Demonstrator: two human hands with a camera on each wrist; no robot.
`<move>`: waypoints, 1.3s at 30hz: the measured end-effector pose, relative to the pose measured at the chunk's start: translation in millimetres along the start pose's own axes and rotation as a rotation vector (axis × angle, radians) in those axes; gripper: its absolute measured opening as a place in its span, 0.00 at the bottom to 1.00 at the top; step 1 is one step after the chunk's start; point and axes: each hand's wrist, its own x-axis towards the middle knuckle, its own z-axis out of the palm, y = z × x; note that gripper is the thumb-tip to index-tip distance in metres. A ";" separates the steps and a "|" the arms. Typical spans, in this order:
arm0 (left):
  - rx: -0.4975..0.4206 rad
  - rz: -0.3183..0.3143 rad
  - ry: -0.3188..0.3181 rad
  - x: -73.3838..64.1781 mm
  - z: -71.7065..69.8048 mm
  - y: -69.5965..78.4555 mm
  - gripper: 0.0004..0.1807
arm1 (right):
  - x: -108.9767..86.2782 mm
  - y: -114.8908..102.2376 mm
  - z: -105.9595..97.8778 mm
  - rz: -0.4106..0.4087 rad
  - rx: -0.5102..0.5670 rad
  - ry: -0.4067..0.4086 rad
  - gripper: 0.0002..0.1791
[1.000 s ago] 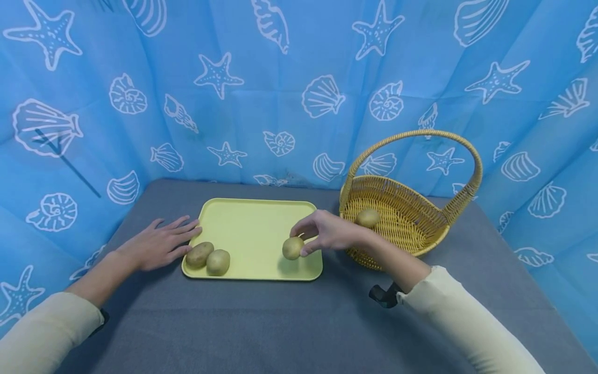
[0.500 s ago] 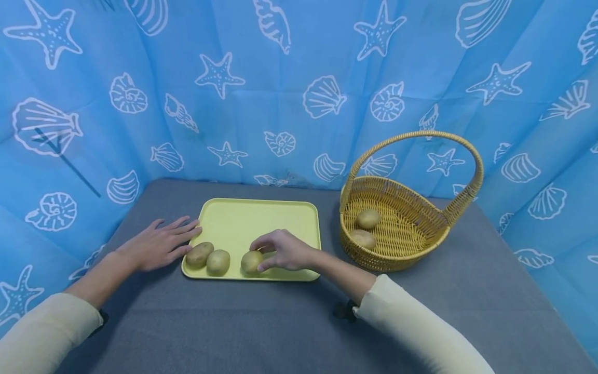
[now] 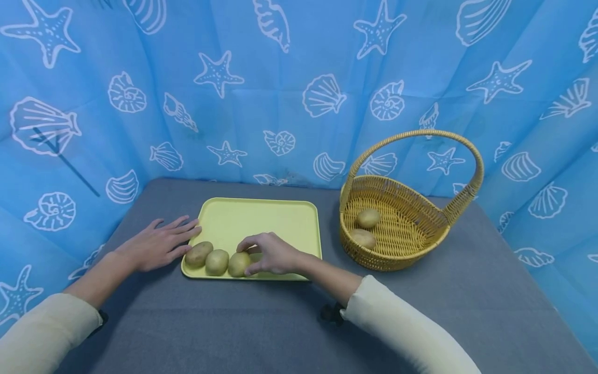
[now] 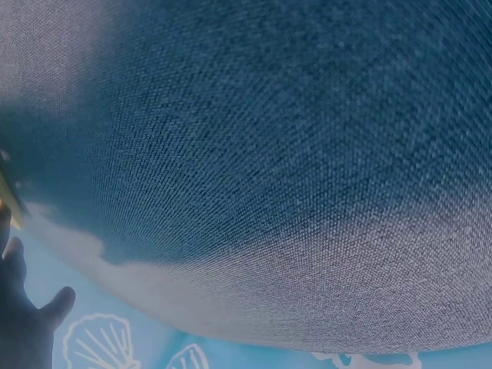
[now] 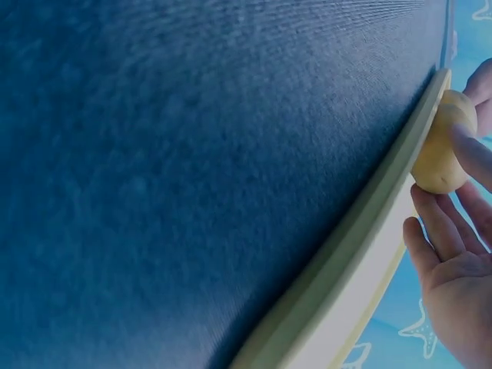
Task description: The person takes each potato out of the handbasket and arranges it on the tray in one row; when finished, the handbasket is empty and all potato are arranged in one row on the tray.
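Note:
My right hand [image 3: 274, 254] pinches a round, pale potato [image 3: 239, 264] between thumb and fingers, low over the front of the yellow tray [image 3: 266, 215]. In the right wrist view, that hand's fingers [image 5: 440, 223] curve around a potato [image 5: 442, 150] just above the tray's edge. Two more potatoes lie to its left along the tray's front: a round one [image 3: 217, 263] and a browner, oval one [image 3: 199, 254] in the corner. My left hand [image 3: 156, 246] lies with fingers spread, fingertips at the tray's left rim, holding nothing; only part of this hand [image 4: 27, 307] shows in the left wrist view.
A wicker basket [image 3: 392, 262] with a tall arched handle stands right of the tray. Inside are two potatoes, one farther back [image 3: 368, 218] and one near the front wall [image 3: 363, 239]. Grey cloth [image 3: 233, 327] covers the table, and a blue seashell-print curtain [image 3: 299, 62] hangs behind.
My right hand has carried its potato leftward and down over the tray, up beside the other two. The basket's front potato has come into view. My left hand has stayed put.

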 end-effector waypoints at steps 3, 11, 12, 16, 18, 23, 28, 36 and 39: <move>0.004 0.004 0.001 0.4 0.5 -0.3 0.31 | -4.8 -1.9 -5.8 -0.016 -0.010 -0.027 0.25; 0.016 0.011 0.000 0.0 -0.6 -0.2 0.31 | -28.5 -10.4 -35.0 -0.032 0.020 -0.097 0.26; 0.020 0.011 -0.001 0.0 -0.5 -0.2 0.31 | -32.1 -10.8 -39.1 -0.027 0.026 -0.103 0.26; 0.029 0.010 -0.004 -0.2 -0.2 -0.1 0.31 | -49.1 -13.9 -56.8 -0.028 -0.014 -0.117 0.26; 0.032 0.009 -0.005 -0.4 -0.1 0.2 0.31 | -59.5 -15.6 -67.1 -0.036 -0.039 -0.115 0.26; 0.035 0.009 -0.004 -0.2 -0.6 0.9 0.31 | -87.2 -16.5 -98.6 -0.009 -0.023 -0.094 0.27; 0.032 0.006 -0.012 0.9 -0.7 1.3 0.31 | -112.9 -11.5 -133.2 0.076 -0.011 -0.070 0.29; 0.036 -0.005 -0.030 1.0 -0.9 2.1 0.31 | -145.7 20.5 -176.0 0.155 0.056 -0.061 0.32; 0.042 -0.004 -0.032 1.4 -2.4 3.6 0.31 | -154.0 34.3 -186.4 0.203 0.093 -0.075 0.34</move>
